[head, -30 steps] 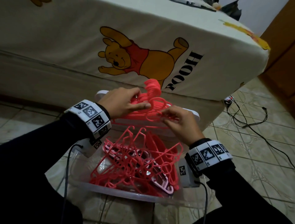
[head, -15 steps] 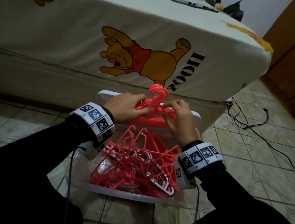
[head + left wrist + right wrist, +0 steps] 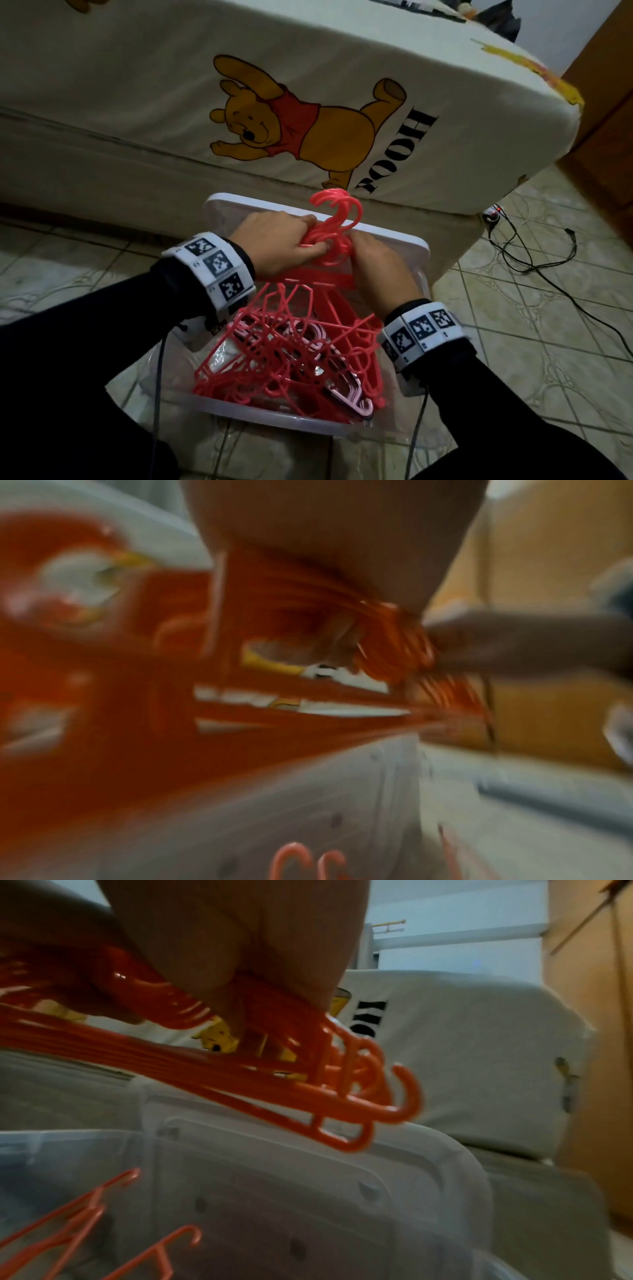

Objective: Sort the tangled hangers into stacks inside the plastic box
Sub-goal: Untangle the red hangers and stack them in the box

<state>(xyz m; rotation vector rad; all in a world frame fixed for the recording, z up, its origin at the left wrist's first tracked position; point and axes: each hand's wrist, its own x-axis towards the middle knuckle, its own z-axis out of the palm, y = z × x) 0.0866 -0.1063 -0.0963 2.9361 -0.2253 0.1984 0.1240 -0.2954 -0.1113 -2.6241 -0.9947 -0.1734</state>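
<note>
Both hands, left hand (image 3: 281, 243) and right hand (image 3: 380, 265), grip a bunch of hangers (image 3: 334, 222), fingers curled around them; only the head view shows the tangled pile (image 3: 291, 353) in the box (image 3: 274, 416).

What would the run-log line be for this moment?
left hand: grips red hanger bundle | right hand: grips same bundle | bundle: over plastic box far end | tangled hangers: in box

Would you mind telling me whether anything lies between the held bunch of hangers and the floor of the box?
Yes. The tangled pile of red and pink hangers fills the plastic box directly below the bunch that both hands grip.
</note>
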